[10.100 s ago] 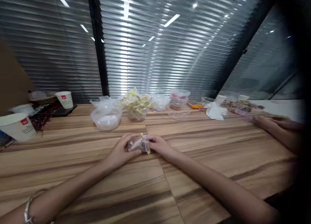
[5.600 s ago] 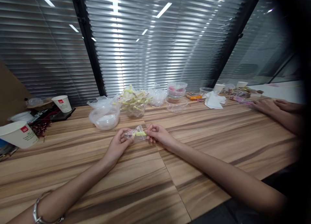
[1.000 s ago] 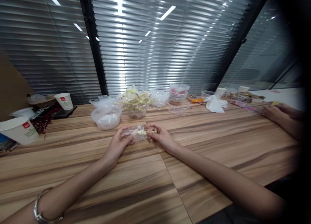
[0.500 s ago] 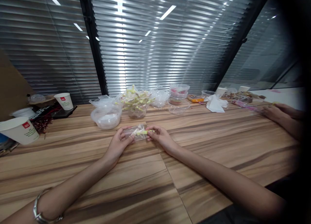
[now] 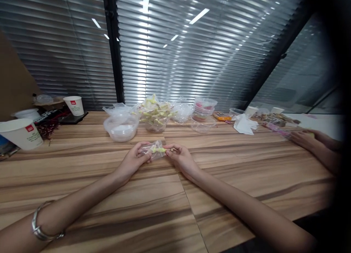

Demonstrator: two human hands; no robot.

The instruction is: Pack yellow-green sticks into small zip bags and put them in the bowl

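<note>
Just above the wooden table, my left hand is closed on the left part of a small clear plastic bag. My right hand pinches the gathered right end of it, where a yellow tie strip lies across the plastic. Something pale seems to be inside, too blurred to name. Beyond my hands stands a plastic tub heaped with bags that bear similar yellow ties. Left of that tub are stacked clear bowls.
Clear bags and round containers line the back, with an orange packet and crumpled tissue. Paper cups and a phone are at left. A co-worker's hands handle something at right.
The view has tilted and shifted slightly. My right fingers have moved a little along the yellow tie at the bag's end. The co-worker's hands have shifted slightly.
</note>
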